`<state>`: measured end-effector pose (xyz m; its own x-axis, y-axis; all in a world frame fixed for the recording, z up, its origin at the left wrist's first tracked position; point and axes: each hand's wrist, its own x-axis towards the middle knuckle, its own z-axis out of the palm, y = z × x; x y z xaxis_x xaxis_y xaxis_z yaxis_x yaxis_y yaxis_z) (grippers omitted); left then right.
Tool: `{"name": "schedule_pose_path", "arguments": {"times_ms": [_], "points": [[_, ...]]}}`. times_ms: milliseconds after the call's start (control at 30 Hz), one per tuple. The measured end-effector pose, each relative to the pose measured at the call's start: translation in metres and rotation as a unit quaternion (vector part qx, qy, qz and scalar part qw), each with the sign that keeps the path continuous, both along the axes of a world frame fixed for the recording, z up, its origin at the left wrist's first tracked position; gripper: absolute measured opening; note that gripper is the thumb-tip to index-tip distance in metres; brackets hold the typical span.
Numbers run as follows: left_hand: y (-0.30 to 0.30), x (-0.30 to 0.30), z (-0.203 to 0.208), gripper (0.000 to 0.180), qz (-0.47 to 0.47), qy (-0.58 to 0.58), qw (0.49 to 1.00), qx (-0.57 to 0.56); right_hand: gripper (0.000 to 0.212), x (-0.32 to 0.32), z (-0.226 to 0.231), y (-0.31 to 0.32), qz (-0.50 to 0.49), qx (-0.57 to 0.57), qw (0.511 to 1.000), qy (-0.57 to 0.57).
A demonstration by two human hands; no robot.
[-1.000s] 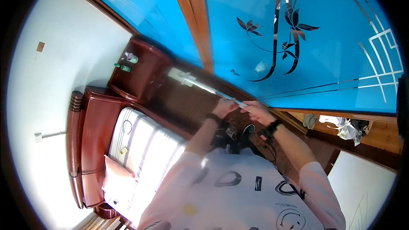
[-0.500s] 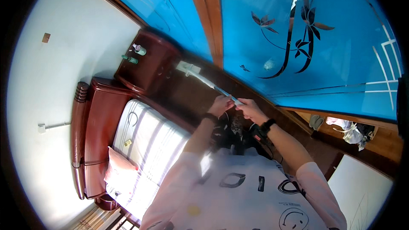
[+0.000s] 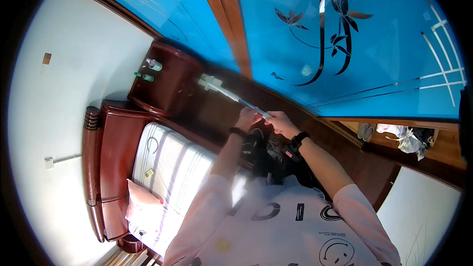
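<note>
Our fingers point(image 3: 254, 116) are closing snugly round the near end of a stick point(image 3: 227, 93). Our left hand point(image 3: 247, 117) is holding it farther along, and our right hand point(image 3: 280, 122) is holding it just beside, at the butt. Dark bands are circling both our wrists, the left band point(image 3: 238, 132) looking slimmer than the right band point(image 3: 297, 142). The stick is slanting away from us toward the upper left, and its pale head point(image 3: 210, 83) is showing over the dark floor point(image 3: 222, 110), near the nightstand; we are not able to tell whether it is touching the floor. On the nightstand point(image 3: 170, 86) two bottles are standing near the wall: a pale bottle point(image 3: 154, 64) and a green bottle point(image 3: 145, 76). Left of our arms a bed point(image 3: 189, 160) is stretching out under a striped sheet, with a pink pillow point(image 3: 143, 201) lying near the red-brown headboard point(image 3: 117, 160). Ahead of us blue doors point(image 3: 276, 49) with leaf patterns are rising beside the floor, a wooden frame point(image 3: 224, 17) running between them. Off to our right grey shoes point(image 3: 365, 132) are sitting near a heap of cloth point(image 3: 409, 140).
</note>
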<state>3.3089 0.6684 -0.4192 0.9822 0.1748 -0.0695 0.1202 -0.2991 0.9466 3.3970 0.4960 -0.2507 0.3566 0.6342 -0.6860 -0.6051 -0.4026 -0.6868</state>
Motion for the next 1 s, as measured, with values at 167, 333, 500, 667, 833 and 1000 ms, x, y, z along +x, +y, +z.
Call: {"name": "schedule_pose_path", "arguments": {"times_ms": [167,333,500,667,833,1000], "points": [[-0.08,0.022,0.049,0.018,0.097,0.196,0.859,-0.463,0.031,0.017,0.005,-0.078,0.011,-0.027,0.999,0.03],[-0.179,0.048,0.07,0.016,0.144,0.252,0.835,-0.468,0.033,0.035,0.01,-0.182,-0.019,-0.05,0.996,0.069],[-0.259,0.06,0.045,0.017,0.091,0.235,0.842,-0.477,0.036,0.041,0.051,-0.258,0.004,-0.053,0.997,0.064],[-0.298,0.069,0.062,0.019,0.034,0.214,0.87,-0.442,0.039,0.047,0.057,-0.307,-0.005,-0.071,0.996,0.044],[-0.274,0.052,0.103,0.021,-0.04,0.219,0.903,-0.368,0.043,0.036,0.051,-0.29,0.016,-0.045,0.999,-0.003],[-0.239,0.026,0.055,0.02,0.052,0.194,0.917,-0.344,0.043,0.015,0.026,-0.232,0.022,-0.049,0.998,-0.025]]}}
